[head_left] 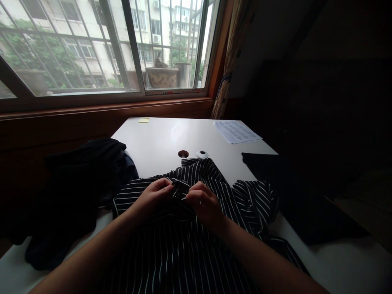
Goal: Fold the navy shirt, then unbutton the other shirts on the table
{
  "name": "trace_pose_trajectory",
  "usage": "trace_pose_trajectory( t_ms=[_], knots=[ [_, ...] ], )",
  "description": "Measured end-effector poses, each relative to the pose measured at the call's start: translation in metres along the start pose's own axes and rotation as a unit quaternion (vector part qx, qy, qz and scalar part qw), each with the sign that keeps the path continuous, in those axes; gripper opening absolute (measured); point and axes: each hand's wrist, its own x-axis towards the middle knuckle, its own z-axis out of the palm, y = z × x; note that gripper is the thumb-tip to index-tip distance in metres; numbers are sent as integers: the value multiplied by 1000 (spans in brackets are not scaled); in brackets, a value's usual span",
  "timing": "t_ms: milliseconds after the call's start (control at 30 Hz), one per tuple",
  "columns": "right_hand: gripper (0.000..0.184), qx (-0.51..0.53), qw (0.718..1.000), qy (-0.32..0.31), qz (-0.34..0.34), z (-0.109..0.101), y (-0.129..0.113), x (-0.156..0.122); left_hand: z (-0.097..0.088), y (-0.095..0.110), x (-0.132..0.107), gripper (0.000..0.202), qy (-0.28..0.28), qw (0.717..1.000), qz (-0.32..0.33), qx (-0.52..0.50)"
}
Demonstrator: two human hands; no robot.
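Observation:
A black garment with thin white stripes (199,232) lies crumpled on the white table (159,139) in front of me. My left hand (154,194) is closed on a fold of the striped cloth near its middle. Close beside it, my right hand (203,204) pinches the same bunched part of the cloth. The two hands nearly touch. Both forearms rest over the near part of the garment.
A heap of dark clothing (76,192) lies at the table's left. Another dark cloth (294,192) covers the right side. Sheets of paper (235,131), a yellow note (143,120), a round cable hole (183,154) and a small white disc (202,154) sit farther back, below a window (101,49).

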Motion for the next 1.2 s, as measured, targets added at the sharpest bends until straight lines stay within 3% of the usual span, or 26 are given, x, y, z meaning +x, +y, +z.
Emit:
trace_pose_trajectory(
  t_ms=[433,667,867,1200],
  knots=[
    [19,23,999,-5,36,1,3,1,-2,2,3,27,54,996,20,-62],
    [19,10,991,0,132,2,8,0,-2,2,4,28,80,995,39,-43],
    [24,8,978,-33,206,3,11,0,-1,1,5,32,79,994,35,-66],
    [34,8,972,-73,224,3,12,-2,-3,-2,7,34,68,997,31,-7]
  ],
)
